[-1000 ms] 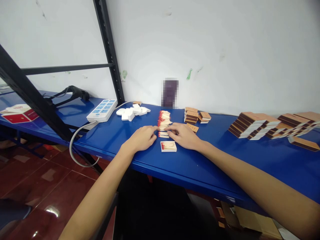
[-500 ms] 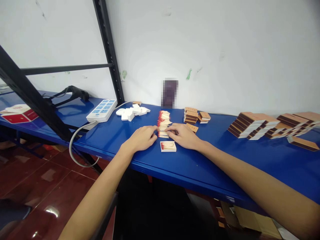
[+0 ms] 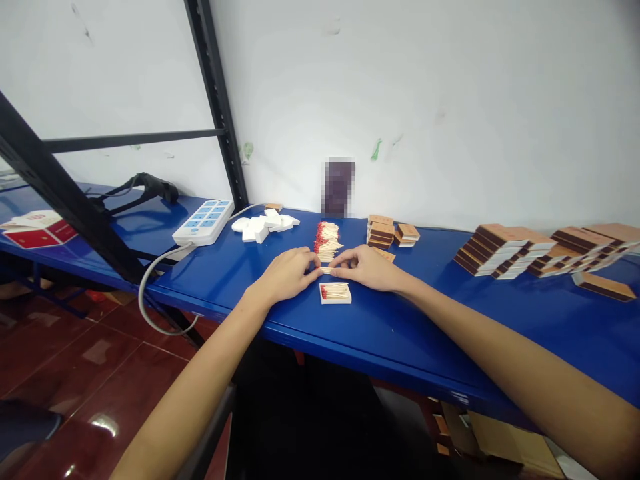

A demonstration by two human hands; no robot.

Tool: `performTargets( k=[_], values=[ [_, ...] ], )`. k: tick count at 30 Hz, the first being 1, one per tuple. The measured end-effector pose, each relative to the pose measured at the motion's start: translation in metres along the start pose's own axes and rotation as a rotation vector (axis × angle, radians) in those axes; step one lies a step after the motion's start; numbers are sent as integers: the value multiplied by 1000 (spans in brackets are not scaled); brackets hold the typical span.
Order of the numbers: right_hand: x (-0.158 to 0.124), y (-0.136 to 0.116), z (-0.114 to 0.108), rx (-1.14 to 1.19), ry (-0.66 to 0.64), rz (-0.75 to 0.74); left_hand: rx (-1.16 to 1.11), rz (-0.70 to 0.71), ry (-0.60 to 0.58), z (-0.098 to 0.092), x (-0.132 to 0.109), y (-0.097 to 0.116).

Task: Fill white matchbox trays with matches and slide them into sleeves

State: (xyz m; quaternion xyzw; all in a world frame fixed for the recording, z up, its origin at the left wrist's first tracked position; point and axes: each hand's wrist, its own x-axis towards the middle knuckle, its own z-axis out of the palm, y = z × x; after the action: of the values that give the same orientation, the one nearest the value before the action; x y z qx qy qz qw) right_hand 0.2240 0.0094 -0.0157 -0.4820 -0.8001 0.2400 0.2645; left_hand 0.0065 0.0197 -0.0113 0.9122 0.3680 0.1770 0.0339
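Between my two hands is a small bunch of matches (image 3: 325, 270), its red heads to the left. My left hand (image 3: 290, 275) pinches the head end, and my right hand (image 3: 364, 268) pinches the pale end. Just behind them lies a pile of red-headed matches (image 3: 327, 240) on the blue table (image 3: 350, 337). Nearer the front edge, a white matchbox tray (image 3: 335, 301) holds several matches, heads to the left.
Stacked matchboxes (image 3: 381, 231) stand behind my right hand, with larger stacks (image 3: 495, 248) at the right. White pieces (image 3: 267, 225), a power strip (image 3: 204, 222) and a black rack post (image 3: 220, 100) are on the left.
Both hands have closed on a bunch of matches, now apart from the near end of the pile. The pile is shorter at its near end.
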Motion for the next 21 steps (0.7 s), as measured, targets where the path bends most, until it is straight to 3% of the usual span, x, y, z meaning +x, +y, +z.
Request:
performTargets(
  k=[12,21],
  values=[
    [-1,-4,-2,-76,-11,-32,82,68,22,0,2,3],
    [-4,-12,-5,-330,-40,-61,286,85,-131,-1,12,15]
  ],
)
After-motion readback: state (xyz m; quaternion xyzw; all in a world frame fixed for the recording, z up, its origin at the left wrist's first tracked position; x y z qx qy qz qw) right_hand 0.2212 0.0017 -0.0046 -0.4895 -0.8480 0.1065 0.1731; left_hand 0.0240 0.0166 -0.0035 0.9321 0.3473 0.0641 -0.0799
